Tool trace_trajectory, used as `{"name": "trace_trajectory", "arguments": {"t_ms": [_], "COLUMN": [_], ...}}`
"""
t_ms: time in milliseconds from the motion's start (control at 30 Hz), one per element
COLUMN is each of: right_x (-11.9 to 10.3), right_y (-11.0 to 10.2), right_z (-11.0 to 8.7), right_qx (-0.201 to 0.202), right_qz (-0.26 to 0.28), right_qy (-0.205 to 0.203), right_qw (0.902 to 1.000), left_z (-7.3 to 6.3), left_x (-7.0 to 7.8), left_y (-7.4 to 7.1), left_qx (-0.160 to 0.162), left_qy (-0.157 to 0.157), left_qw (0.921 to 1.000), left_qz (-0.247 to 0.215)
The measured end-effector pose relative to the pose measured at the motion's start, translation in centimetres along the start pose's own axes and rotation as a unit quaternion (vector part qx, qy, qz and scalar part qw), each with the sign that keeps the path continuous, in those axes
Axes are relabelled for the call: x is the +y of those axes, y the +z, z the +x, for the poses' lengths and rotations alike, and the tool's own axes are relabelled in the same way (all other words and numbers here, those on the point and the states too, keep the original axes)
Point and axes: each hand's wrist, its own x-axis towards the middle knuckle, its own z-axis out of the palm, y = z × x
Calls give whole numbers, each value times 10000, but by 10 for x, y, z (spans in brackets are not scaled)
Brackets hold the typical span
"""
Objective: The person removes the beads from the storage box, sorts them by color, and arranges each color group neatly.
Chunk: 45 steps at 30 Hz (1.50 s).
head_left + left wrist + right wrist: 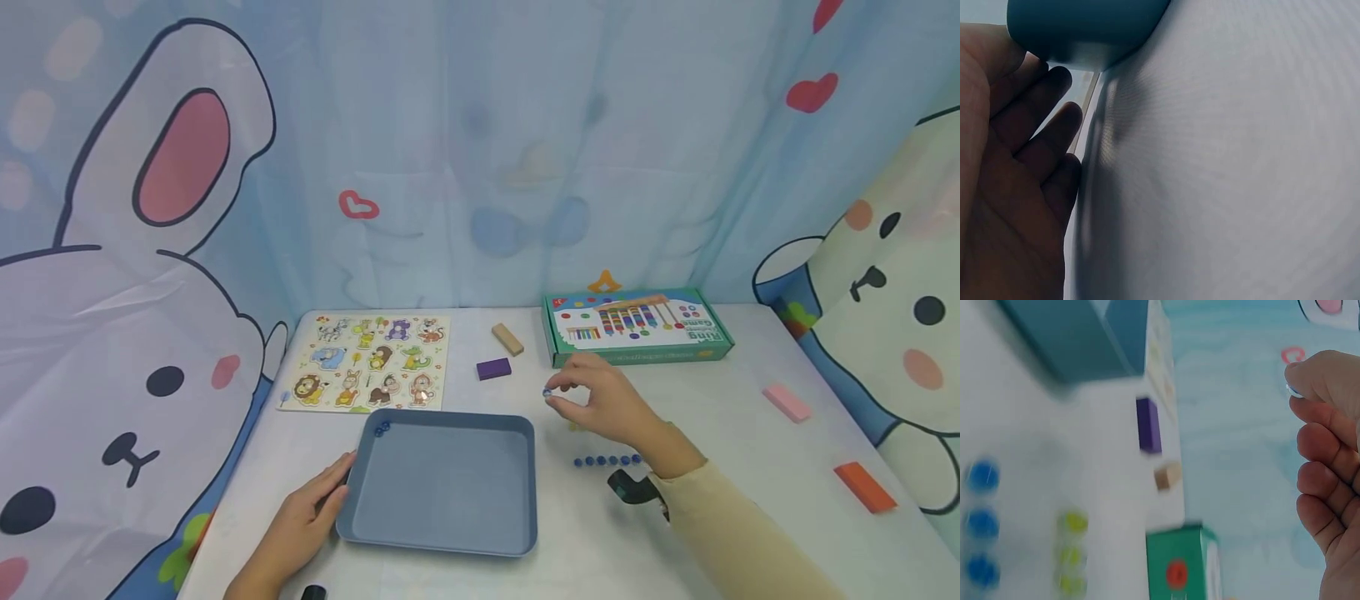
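Observation:
A tiny blue-and-white bead is pinched between the thumb and index finger of my right hand, held above the table to the right of the tray. In the right wrist view, only a sliver of this bead shows at the fingertips. My left hand touches the left side of the blue-grey tray, its fingers loosely extended along the outer wall. Small blue beads lie in the tray's far left corner. A row of several blue beads sits below my right hand, with yellow-green beads beside it.
Behind the tray lies an animal puzzle board. A purple block and a wooden block are near a green game box. Pink and orange blocks lie at the right. A curtain hangs behind.

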Motion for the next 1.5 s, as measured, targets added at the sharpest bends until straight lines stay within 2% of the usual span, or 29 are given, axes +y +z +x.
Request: {"name": "trace_trajectory", "arguments": {"t_ms": [167, 300, 567, 800, 1033, 1233, 1500], "right_x": [18, 32, 55, 66, 80, 88, 91], "right_y": [-19, -30, -41, -50, -50, -45, -42], "right_z": [-25, -48, -93, -121, -145, -157, -158], "right_qx": [101, 100, 74, -241, -760, -1048, -1104], "right_qz": [-375, -725, -1160, -1142, -1145, -1150, -1208], "right_qy": [575, 1095, 1695, 2212, 2690, 2826, 2705], "right_qw": [9976, 9913, 9786, 9682, 9533, 9465, 9487], "left_z": [0, -1, 0, 0, 0, -1, -1], "left_x": [-1, -1, 0, 0, 1, 2, 3], "left_y": [1, 1, -1, 0, -1, -2, -1], "left_qx": [-1, 12, 10, -24, -10, 2, -6], "left_qy": [13, 10, 35, -32, -35, -35, -38], "left_qw": [10000, 10000, 10000, 10000, 10000, 10000, 10000], "left_qz": [-27, -61, -64, -6, 15, -1, -40]}}
